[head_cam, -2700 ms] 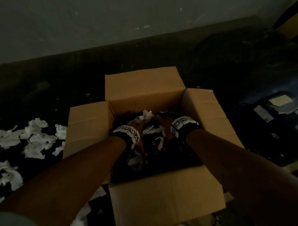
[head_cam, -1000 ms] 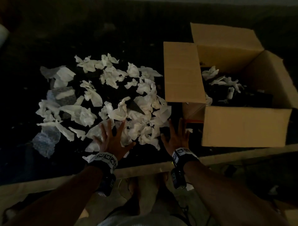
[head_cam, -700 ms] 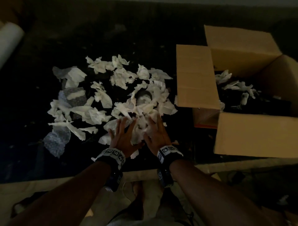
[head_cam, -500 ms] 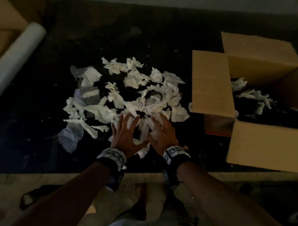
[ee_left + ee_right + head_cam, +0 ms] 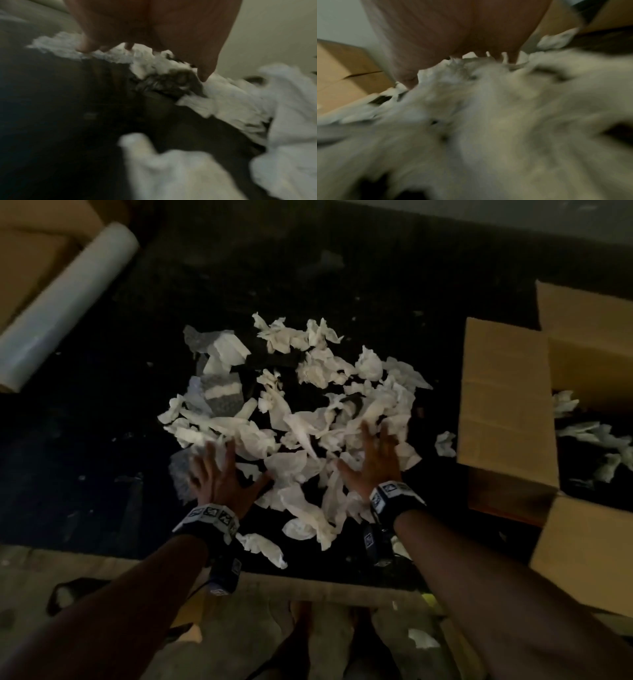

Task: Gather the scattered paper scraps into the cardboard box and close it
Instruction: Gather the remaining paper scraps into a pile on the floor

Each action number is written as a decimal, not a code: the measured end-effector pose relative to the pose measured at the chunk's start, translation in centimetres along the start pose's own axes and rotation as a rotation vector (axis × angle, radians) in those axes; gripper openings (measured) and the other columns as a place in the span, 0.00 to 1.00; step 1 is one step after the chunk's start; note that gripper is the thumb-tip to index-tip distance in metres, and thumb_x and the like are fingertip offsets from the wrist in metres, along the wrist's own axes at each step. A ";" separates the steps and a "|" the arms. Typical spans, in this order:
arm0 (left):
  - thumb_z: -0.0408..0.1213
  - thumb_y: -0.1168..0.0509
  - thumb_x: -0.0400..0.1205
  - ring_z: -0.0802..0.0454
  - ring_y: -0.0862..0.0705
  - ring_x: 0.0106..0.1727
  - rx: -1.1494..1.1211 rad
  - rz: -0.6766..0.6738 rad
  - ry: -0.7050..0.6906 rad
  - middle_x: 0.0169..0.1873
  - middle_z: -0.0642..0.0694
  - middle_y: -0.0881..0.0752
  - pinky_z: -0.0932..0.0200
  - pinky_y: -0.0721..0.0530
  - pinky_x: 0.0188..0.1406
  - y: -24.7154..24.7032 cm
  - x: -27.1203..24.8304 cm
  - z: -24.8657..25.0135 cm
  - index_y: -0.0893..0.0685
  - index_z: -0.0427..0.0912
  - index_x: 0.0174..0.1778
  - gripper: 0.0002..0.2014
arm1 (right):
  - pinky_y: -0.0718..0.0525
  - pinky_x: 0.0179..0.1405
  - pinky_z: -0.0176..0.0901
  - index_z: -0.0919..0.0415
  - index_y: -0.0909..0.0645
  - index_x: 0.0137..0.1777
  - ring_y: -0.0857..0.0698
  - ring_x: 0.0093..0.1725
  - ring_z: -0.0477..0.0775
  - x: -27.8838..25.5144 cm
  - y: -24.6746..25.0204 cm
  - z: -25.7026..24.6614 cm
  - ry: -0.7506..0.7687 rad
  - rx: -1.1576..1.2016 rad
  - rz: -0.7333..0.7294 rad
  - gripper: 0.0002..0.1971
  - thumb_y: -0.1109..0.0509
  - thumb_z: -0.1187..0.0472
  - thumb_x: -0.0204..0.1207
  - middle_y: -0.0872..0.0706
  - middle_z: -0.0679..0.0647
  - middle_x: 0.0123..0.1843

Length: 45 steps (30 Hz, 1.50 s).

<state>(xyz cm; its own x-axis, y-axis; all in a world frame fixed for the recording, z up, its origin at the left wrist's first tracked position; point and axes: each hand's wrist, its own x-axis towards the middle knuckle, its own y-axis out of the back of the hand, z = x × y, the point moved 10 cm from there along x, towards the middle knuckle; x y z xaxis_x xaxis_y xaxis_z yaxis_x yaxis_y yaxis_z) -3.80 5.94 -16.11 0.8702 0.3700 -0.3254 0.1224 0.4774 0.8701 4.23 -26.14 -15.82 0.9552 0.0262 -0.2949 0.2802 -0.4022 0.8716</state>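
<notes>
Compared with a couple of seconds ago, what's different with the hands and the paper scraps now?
Both hands have left the cardboard box and gone to the paper scraps on the dark floor. Half a second ago they were close together on the near scraps; now the left hand and right hand are spread apart at the pile's sides, fingers straight, gripping nothing. The box remains open with scraps inside.

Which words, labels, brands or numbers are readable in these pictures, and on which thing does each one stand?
No readable text in any view.
Wristbands at the left hand and right hand: black-and-white square marker patterns only, no letters or numbers.
Cardboard box: plain flaps, no print visible.
Paper scraps: no writing visible.
Both wrist views: too blurred to read.
</notes>
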 end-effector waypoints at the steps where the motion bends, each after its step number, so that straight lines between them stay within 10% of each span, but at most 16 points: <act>1: 0.79 0.37 0.69 0.32 0.61 0.88 -0.017 0.000 -0.062 0.89 0.43 0.60 0.26 0.57 0.83 -0.5 0.2 1.4 0.57 0.63 0.88 0.56 | 0.44 0.84 0.63 0.41 0.60 0.88 0.54 0.87 0.69 0.0 -0.5 -1.4 0.049 0.002 -0.015 0.52 0.33 0.28 0.72 0.63 0.59 0.89; 10: 0.74 0.36 0.73 0.36 0.60 0.88 -0.156 0.015 -0.211 0.89 0.41 0.54 0.26 0.53 0.84 -2.3 0.9 9.1 0.51 0.59 0.88 0.52 | 0.35 0.77 0.71 0.46 0.37 0.84 0.42 0.84 0.69 -0.4 3.7 -3.2 0.081 -0.050 0.339 0.40 0.40 0.33 0.71 0.44 0.60 0.87; 18: 0.72 0.33 0.73 0.32 0.57 0.88 -0.209 0.063 -0.252 0.89 0.42 0.53 0.23 0.50 0.82 -2.9 1.4 8.9 0.49 0.64 0.88 0.50 | 0.53 0.80 0.74 0.39 0.60 0.88 0.59 0.86 0.73 2.6 4.8 9.3 -0.467 -0.087 0.186 0.44 0.43 0.28 0.78 0.68 0.61 0.88; 23: 0.72 0.33 0.73 0.32 0.56 0.88 -0.222 0.061 -0.261 0.89 0.43 0.52 0.24 0.50 0.82 -3.3 1.6 8.9 0.46 0.65 0.87 0.48 | 0.55 0.83 0.67 0.43 0.56 0.88 0.61 0.86 0.68 3.5 2.2 6.5 -0.277 -0.033 0.058 0.41 0.54 0.27 0.78 0.63 0.60 0.89; 29: 0.80 0.42 0.67 0.31 0.53 0.88 -0.199 -0.040 -0.336 0.88 0.41 0.49 0.25 0.43 0.82 -3.5 1.6 9.9 0.43 0.67 0.85 0.49 | 0.39 0.83 0.63 0.43 0.50 0.88 0.54 0.88 0.62 1.8 1.5 -3.0 0.132 0.118 -0.016 0.34 0.40 0.41 0.85 0.57 0.57 0.90; 37: 0.84 0.36 0.63 0.26 0.52 0.86 -0.147 -0.181 -0.474 0.87 0.36 0.51 0.23 0.54 0.80 -1.4 -3.3 8.5 0.59 0.71 0.86 0.60 | 0.42 0.82 0.70 0.42 0.54 0.88 0.55 0.88 0.63 -5.0 4.1 -0.6 0.167 0.063 0.100 0.42 0.45 0.30 0.77 0.59 0.58 0.90; 40: 0.88 0.37 0.54 0.31 0.66 0.87 0.098 -0.172 -0.546 0.88 0.46 0.68 0.18 0.58 0.75 -3.1 -8.1 6.9 0.62 0.69 0.86 0.68 | 0.49 0.81 0.76 0.41 0.57 0.88 0.62 0.87 0.63 -10.8 2.1 3.8 0.018 0.034 0.127 0.45 0.45 0.28 0.74 0.64 0.55 0.89; 45: 0.87 0.49 0.64 0.36 0.72 0.86 0.146 -0.192 -0.557 0.87 0.46 0.70 0.17 0.57 0.79 -7.0 -11.3 5.3 0.59 0.67 0.87 0.57 | 0.48 0.79 0.81 0.41 0.61 0.88 0.63 0.86 0.70 -17.0 -4.1 5.6 -0.133 0.056 0.074 0.45 0.45 0.31 0.75 0.67 0.58 0.89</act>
<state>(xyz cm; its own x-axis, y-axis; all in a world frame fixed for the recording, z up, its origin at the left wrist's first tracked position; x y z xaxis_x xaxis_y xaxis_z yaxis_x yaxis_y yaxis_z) -11.96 -5.80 -16.57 0.9401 -0.2034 -0.2736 0.3322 0.3652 0.8697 -13.72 -30.08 -16.57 0.9508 -0.1256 -0.2833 0.2003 -0.4487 0.8709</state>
